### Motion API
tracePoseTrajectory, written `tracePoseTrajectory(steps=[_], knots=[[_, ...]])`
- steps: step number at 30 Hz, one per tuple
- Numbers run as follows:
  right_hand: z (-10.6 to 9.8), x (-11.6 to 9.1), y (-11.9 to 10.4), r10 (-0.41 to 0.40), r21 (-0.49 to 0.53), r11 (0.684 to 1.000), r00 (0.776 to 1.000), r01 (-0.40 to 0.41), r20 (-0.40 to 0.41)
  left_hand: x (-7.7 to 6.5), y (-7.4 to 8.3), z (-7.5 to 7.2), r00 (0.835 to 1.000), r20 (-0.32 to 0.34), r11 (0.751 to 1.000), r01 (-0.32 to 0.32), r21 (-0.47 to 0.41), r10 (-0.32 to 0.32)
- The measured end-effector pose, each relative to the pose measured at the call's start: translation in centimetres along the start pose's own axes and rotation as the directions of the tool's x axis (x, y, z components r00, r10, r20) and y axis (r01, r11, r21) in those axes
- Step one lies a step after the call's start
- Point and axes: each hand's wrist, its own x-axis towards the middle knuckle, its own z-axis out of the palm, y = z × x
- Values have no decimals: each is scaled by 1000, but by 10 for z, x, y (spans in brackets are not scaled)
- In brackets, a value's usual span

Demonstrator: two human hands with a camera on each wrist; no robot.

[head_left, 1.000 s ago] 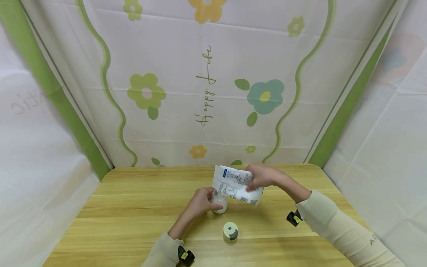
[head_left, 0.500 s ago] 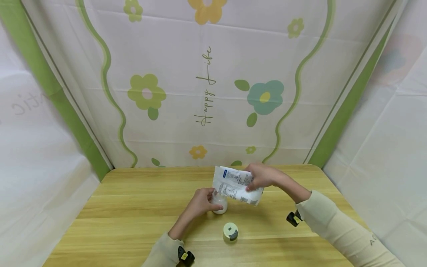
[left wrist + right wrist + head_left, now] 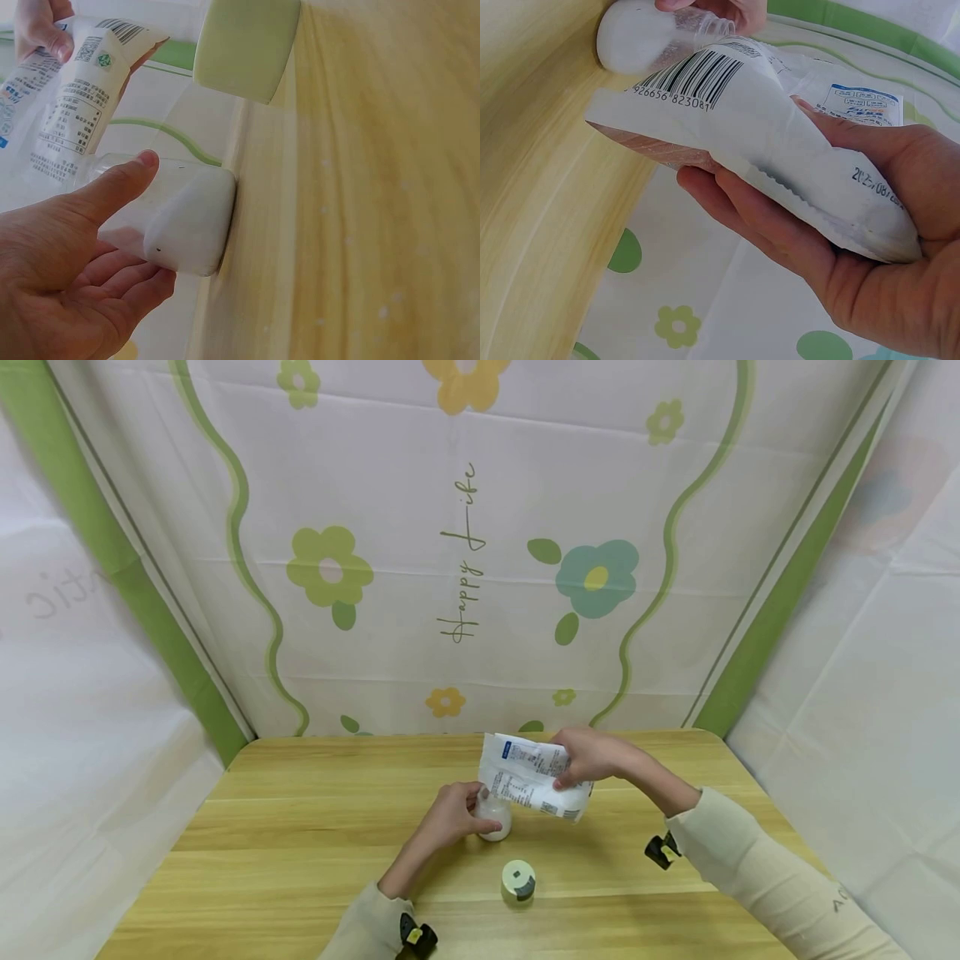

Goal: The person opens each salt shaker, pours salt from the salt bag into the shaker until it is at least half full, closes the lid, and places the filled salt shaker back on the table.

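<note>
Black wrist gadgets: one at each cuff, nearest things to me, nothing to do with the grip
Pale green tub: sitting on the table just my side of the bottle, parked there to be out of the way I'd guess; can't see inside, so no clue if it's a lid or a pot
My left hand: thumb one side, fingers the other, grasping the bottle, probably to steady it with the packet so close
Bottle: clear, standing upright on the table, bare threads at the neck; white stuff fills the lower part, upper part see-through
White flecks: a few specks on the wood, might be the same stuff, can't swear to it
Packet: white and printed, held off the table, one end right by the bottle's neck; touching or not I can't tell, and its contents are hidden
My right hand: thumb on the printed face, fingers underneath, gripping the packet from the far end, which I reckon leaves the other end free at the neck
Table: pale wood, runs back to the curtain
Curtain: flowers and "Happy Life", way at the back
</note>
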Motion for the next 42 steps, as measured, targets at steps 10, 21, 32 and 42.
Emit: tracePoseTrajectory(steps=[10,21,32,42], knots=[[-1,0,-1,3,-2,1000,1000,-3,0,0,0,-1,1000,-7,1000,-14,11,14],[-1,-1,-1,1,-19,1000,1000,-1,-5,0,2,-1,1000,-11,1000,-19,19,19],[-2,-1,-3,-5,-7,1000,1000,5,1,-1,1,-1,1000,-2,1000,-18,11,18],[-2,-3,-3,-8,2,1000,1000,8,-5,-1,0,-1,1000,3,1000,-20,7,20]])
